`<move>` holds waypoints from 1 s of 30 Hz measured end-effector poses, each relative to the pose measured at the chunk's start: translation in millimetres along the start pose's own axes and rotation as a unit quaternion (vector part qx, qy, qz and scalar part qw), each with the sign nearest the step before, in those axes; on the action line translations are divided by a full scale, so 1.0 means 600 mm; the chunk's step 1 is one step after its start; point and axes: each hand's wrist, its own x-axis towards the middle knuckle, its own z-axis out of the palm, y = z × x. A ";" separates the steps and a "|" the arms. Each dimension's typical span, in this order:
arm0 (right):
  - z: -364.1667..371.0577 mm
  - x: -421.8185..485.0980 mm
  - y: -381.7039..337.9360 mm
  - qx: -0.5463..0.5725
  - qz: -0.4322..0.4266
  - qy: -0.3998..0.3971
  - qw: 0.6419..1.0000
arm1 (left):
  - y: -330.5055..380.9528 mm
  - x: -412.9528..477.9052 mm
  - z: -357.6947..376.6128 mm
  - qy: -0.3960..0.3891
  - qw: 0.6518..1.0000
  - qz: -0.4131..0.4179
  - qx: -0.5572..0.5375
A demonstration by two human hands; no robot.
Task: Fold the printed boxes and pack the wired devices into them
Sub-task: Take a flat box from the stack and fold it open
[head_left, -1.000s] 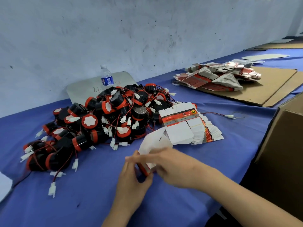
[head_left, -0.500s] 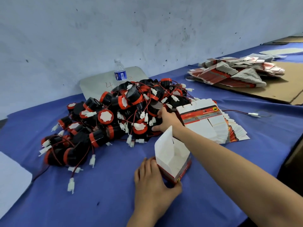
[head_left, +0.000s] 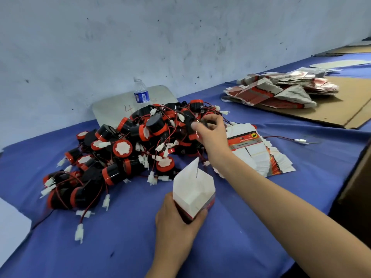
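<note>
The left hand point(head_left: 176, 221) gripped the lower part of a folded printed box point(head_left: 193, 192), fingers and thumb wrapped round its red base, holding it upright on the blue tablecloth point(head_left: 241, 247) with the white top flaps standing open. The right hand point(head_left: 210, 130) reached across above the box to the pile of wired devices point(head_left: 128, 149), fingertips pinching a small black part of one device at the pile's right edge; exactly what was pinched was too blurred to tell. The devices were black cylinders with red bands and white caps, tangled in red and black wires with white plug connectors, heaped just behind and left of the box. Several connectors trailed onto the cloth toward the near left. Just right of the pile, partly under the right forearm, lay a fanned stack of flat printed boxes point(head_left: 259, 155), white with red and black print. One loose wire with white connector point(head_left: 300, 140) lay on the cloth right of that stack. Behind the pile a water bottle point(head_left: 141, 93) stood by a grey board point(head_left: 112, 107) leaning on the wall point(head_left: 180, 37). Far right, another heap of flat boxes point(head_left: 281, 91) sat on brown cardboard sheets point(head_left: 345, 105). A brown carton edge point(head_left: 359, 177) showed at the right border, a white sheet point(head_left: 12, 223) at the left border.
</note>
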 end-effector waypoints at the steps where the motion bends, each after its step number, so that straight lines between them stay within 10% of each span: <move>1: -0.004 0.001 -0.018 0.076 0.020 0.015 0.997 | 0.001 -0.001 0.000 0.001 1.000 0.000 0.005; 10: -0.069 -0.011 -0.140 0.297 0.031 -0.001 0.954 | -0.002 0.000 -0.001 0.000 1.000 -0.027 -0.012; 17: -0.095 -0.082 -0.169 0.024 -0.166 -0.072 0.983 | -0.004 0.001 -0.001 -0.014 1.000 -0.021 -0.016; 22: -0.107 -0.131 -0.144 -0.393 -0.311 -0.211 0.839 | -0.005 0.001 0.001 -0.009 1.000 -0.018 -0.016; 28: -0.089 -0.181 -0.021 -0.582 -0.280 -0.306 0.699 | -0.006 0.002 -0.001 -0.029 0.999 0.000 -0.019; 30: -0.083 -0.184 -0.006 -0.586 -0.264 -0.302 0.704 | -0.012 0.002 -0.002 -0.028 0.999 0.013 -0.011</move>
